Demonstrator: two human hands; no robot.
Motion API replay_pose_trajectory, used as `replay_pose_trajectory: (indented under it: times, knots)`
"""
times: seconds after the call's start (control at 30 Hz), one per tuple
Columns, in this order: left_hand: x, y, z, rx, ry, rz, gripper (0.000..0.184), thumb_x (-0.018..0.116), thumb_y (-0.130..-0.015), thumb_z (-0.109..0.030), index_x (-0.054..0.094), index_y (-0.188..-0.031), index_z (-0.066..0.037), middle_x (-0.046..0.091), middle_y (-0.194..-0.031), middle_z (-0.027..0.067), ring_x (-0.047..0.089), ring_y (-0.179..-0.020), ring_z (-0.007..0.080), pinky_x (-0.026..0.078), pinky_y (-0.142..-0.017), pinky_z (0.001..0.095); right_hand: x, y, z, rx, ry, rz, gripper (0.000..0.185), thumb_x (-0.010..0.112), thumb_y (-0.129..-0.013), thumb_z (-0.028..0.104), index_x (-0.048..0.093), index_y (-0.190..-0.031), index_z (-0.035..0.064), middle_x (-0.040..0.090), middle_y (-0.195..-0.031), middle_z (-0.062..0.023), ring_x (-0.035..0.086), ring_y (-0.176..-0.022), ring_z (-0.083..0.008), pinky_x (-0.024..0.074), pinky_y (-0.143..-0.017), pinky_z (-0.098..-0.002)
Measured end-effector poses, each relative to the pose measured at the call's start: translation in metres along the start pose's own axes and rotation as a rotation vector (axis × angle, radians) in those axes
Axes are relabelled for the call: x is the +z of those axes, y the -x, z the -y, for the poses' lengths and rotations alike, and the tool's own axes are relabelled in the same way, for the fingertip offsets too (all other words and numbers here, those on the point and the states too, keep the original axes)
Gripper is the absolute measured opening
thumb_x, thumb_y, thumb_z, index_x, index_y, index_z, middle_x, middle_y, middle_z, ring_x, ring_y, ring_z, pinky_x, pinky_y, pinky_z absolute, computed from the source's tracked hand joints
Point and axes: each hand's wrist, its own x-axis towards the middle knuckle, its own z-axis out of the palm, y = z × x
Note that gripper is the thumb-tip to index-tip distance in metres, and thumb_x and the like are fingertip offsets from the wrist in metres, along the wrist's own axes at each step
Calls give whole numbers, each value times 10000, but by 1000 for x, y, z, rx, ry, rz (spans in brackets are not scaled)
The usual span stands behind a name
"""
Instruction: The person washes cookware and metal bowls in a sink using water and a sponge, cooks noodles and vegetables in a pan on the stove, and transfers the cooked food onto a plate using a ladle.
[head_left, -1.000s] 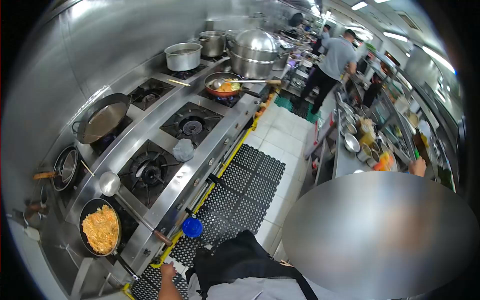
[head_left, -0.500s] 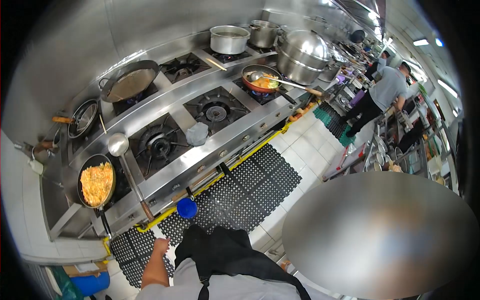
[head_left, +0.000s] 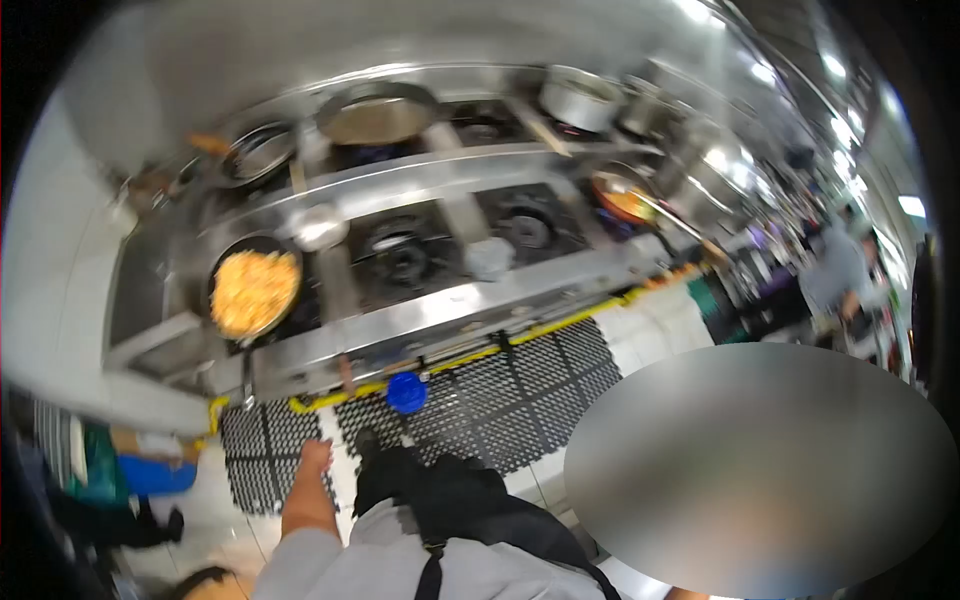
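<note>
My left hand [head_left: 316,456] hangs at my side over the floor mat, below and apart from the stove. It is blurred and small, so its fingers cannot be made out, and nothing is seen in it. Nearest on the stove is a black frying pan [head_left: 224,315] of orange-yellow food [head_left: 256,292], its handle [head_left: 248,376] sticking out over the front edge. Right of this pan lies a large ladle [head_left: 319,228], bowl toward the back. My right hand is out of sight; a large blurred oval covers the lower right.
The steel stove [head_left: 440,308] carries a wide wok [head_left: 380,120], a pot [head_left: 581,98] and a red pan [head_left: 625,196] with food and a ladle. A blue container [head_left: 407,393] is at the stove's front. A co-worker [head_left: 836,270] stands far right.
My view has turned left, so the stove and pans sit further right and more level, with motion blur. My left hand still hangs low beside me.
</note>
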Motion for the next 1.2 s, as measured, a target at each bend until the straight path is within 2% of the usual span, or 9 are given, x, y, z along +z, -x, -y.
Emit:
replay_pose_trajectory:
  times: [0.07, 0.13, 0.17, 0.27, 0.33, 0.5, 0.83, 0.97, 1.2]
  knots:
    - [-14, -81, 47, 115, -24, -126, 459, 762, -753, -266, 573, -976, 88, 617, -717, 212, 608, -543, 251, 497, -480, 363, 125, 1, 146, 156, -289, 566, 643, 547, -707, -114, 560, -1317, 88, 603, -923, -28, 554, -700, -95, 468, -560, -261]
    - [-22, -43, -7, 101, 291, -271, 837, 849, -643, -223, 388, -1240, 140, 633, -980, 273, 656, -708, 288, 548, -669, 399, 192, 6, 217, -25, -403, 757, 615, 529, -726, -94, 546, -1321, 61, 563, -853, -9, 543, -678, -108, 470, -598, -271]
    - [-7, -122, 22, 30, 311, -513, 893, 858, -627, -71, 335, -1343, 40, 612, -912, 190, 618, -651, 246, 499, -454, 348, 216, 10, 280, -18, -440, 833, 610, 534, -733, -92, 539, -1325, 56, 562, -844, -6, 544, -683, -108, 469, -607, -271]
    - [-19, -128, -20, 242, 313, -595, 880, 897, -582, -158, 426, -1298, 40, 629, -989, 205, 634, -704, 228, 522, -539, 343, 283, 15, 397, -542, -300, 848, 567, 549, -769, -53, 529, -1325, 58, 656, -977, -83, 643, -784, -218, 516, -732, -337]
    - [-51, -107, -59, 176, 406, -247, 705, 875, -600, -255, 592, -1187, 15, 653, -1065, 172, 651, -874, 247, 522, -775, 331, 321, 16, 469, -768, -191, 821, 529, 559, -789, 4, 539, -1313, 82, 669, -1042, -187, 672, -900, -332, 516, -822, -388]
    - [-14, -165, -75, 111, 684, 37, 447, 774, -685, -148, 632, -1099, -59, 653, -919, 90, 615, -710, 214, 503, -504, 367, 427, 19, 590, -916, 161, 757, 508, 584, -791, 105, 540, -1293, 168, 659, -931, -261, 638, -889, -434, 509, -797, -498]
    - [-13, -160, -87, -98, 587, 114, 308, 764, -720, -116, 652, -998, -44, 670, -918, 136, 666, -682, 255, 557, -516, 394, 522, 17, 674, -985, 539, 749, 537, 585, -776, 112, 542, -1301, 219, 668, -958, -245, 641, -904, -423, 512, -815, -512]
    - [-41, -147, -54, -239, 761, 596, 279, 760, -733, -112, 657, -981, -37, 678, -941, 149, 674, -689, 253, 562, -506, 397, 514, 21, 676, -983, 537, 727, 512, 566, -783, 130, 563, -1282, 246, 670, -977, -235, 639, -922, -420, 510, -830, -509]
    - [-173, 5, -110, 76, 1194, 768, 427, 551, -944, -444, 559, -1127, -59, 683, -897, 130, 679, -662, 260, 534, -527, 345, 520, 15, 662, -954, 490, 737, 493, 578, -795, 140, 567, -1275, 250, 671, -963, -229, 640, -903, -414, 511, -824, -506]
